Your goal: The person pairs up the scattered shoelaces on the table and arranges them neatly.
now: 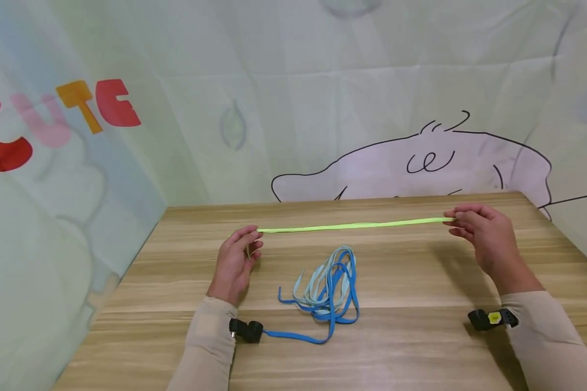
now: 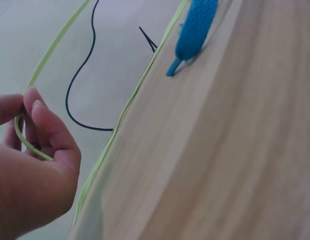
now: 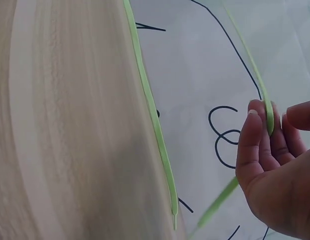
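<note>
A flat lime-green shoelace stretches nearly level between my two hands. At its left end my left hand pinches it between thumb and finger; a short tail loops into the palm, seen in the left wrist view. My right hand holds the other end at its curled fingers, where the lace crosses them. Both wrist views also show a green strand lying along the table's far edge. Between the forearms lies a loose tangle of blue shoelace and pale blue shoelace.
The wood-grain table ends at a printed cloth backdrop with cartoon outlines. Black wrist cameras sit on both sleeves. The tip of a blue lace shows close up in the left wrist view.
</note>
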Demonstrator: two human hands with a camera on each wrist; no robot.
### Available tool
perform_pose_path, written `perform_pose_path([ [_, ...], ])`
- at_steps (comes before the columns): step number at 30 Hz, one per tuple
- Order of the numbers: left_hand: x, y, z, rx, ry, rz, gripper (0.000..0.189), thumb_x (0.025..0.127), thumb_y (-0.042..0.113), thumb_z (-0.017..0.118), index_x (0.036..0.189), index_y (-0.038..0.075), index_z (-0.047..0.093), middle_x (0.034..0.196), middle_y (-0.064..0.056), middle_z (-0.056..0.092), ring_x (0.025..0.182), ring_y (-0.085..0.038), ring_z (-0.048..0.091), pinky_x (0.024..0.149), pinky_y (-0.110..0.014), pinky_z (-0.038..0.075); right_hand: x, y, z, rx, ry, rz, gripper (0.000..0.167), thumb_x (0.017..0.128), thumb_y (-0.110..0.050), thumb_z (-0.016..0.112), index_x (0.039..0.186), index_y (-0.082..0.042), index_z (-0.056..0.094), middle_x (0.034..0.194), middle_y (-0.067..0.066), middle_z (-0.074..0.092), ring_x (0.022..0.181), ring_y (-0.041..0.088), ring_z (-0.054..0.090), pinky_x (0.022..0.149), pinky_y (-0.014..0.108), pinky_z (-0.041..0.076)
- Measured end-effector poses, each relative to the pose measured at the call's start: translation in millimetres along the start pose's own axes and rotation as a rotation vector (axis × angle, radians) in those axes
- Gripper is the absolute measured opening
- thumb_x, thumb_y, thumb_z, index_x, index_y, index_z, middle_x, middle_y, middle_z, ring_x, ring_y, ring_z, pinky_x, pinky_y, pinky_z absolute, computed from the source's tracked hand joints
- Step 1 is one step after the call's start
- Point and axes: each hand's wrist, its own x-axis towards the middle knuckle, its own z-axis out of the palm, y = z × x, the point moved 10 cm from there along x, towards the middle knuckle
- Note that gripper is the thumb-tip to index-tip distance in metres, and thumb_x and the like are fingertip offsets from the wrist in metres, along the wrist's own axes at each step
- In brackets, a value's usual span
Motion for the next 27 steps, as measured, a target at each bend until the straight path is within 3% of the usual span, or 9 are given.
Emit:
perform_pose_path([
  [15, 3.0, -2.1, -6.6, -0.037, 0.031, -0.040, 0.029, 0.101, 0.011, 0.060, 0.128, 0.003, 0.056, 0.105, -0.003, 0.066, 0.086, -0.013, 0.060, 0.067, -0.020, 0.048, 2.4, 3.9, -8.6, -0.080, 0.053, -0.015, 0.018, 0.101, -0.003, 0.053, 0.110, 0.004, 0.067, 0.102, -0.001, 0.075, 0.094, 0.012, 0.070, 0.077, 0.025, 0.058],
  [20, 4.3, -4.4, -7.9, -0.059, 0.028, -0.064, 0.034, 0.102, 0.012, 0.058, 0.134, 0.003, 0.052, 0.108, -0.003, 0.066, 0.089, -0.013, 0.062, 0.071, -0.020, 0.050, 2.7, 8.0, -13.1, -0.101, 0.070, 0.024, 0.022, 0.102, -0.005, 0.049, 0.113, 0.003, 0.066, 0.105, -0.002, 0.073, 0.093, 0.011, 0.071, 0.078, 0.025, 0.057],
  [27, 6.5, -7.6, -10.1, -0.094, 0.018, -0.076, 0.033, 0.102, 0.011, 0.057, 0.134, 0.002, 0.052, 0.102, -0.001, 0.068, 0.083, -0.011, 0.064, 0.071, -0.019, 0.052, 4.0, 17.9, -19.0, -0.036, 0.070, 0.110, 0.025, 0.105, -0.010, 0.046, 0.118, 0.001, 0.064, 0.108, -0.001, 0.072, 0.095, 0.012, 0.071, 0.080, 0.027, 0.057],
])
